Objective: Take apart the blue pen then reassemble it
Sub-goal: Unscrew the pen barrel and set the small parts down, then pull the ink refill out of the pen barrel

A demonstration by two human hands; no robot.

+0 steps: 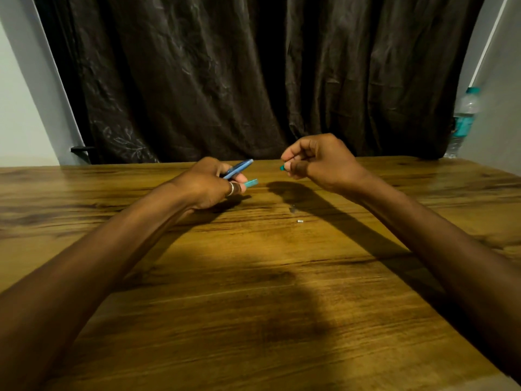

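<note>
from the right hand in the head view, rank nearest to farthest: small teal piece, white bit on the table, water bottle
1. small teal piece: pinched in the fingertips of the right hand.
2. white bit: lying on the table, on the camera side of the hand.
3. water bottle: far right, at the table's back edge.

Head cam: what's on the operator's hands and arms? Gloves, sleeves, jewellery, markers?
Both forearms are bare up to the frame edge, with no sleeves, gloves, watch or markers in view. The left hand wears one silver-coloured band ring on a finger. The right hand shows nothing worn.
</note>
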